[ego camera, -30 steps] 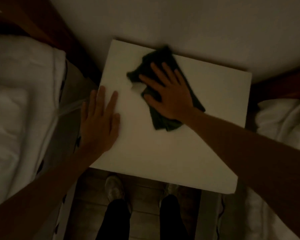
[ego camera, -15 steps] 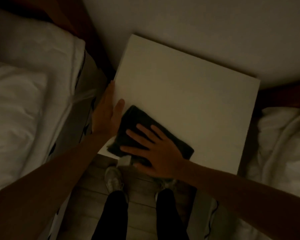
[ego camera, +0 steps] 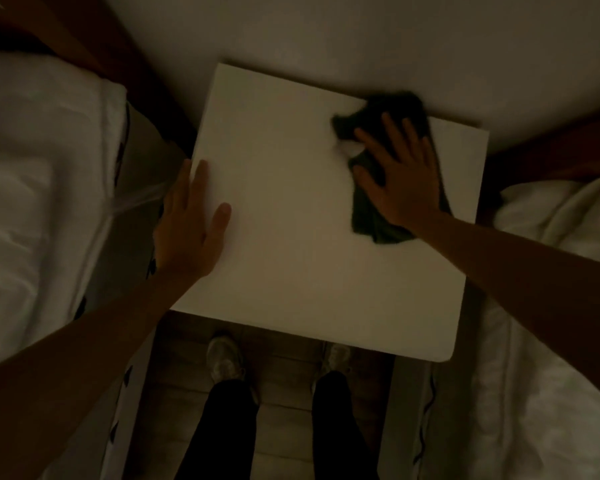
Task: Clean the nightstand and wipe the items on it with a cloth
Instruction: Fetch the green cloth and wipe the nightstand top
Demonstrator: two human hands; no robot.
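The room is dim. A white nightstand (ego camera: 291,271) fills the middle of the frame, its square top seen from above and its far edge against a pale wall (ego camera: 361,36) at the top. The right hand (ego camera: 400,181) lies flat in the upper right part of the top, fingers straight and spread, pressing down on a dark cloth (ego camera: 371,220); nothing is curled round the fabric. The cloth is crumpled and blurred, reaching from the nightstand's far edge near the wall down past the heel of the hand, with a small pale patch showing between thumb and forefinger. The left hand (ego camera: 187,226) rests open on the left edge of the nightstand, fingers straight and close together, thumb out on the surface, holding nothing. White bedding (ego camera: 32,202) fills the left side of the frame, and more white bedding (ego camera: 551,306) lies at the right. At the bottom centre, two legs in dark trousers (ego camera: 222,427) end in pale shoes (ego camera: 224,358) on a wooden floor (ego camera: 284,375), just below the nightstand's near edge.
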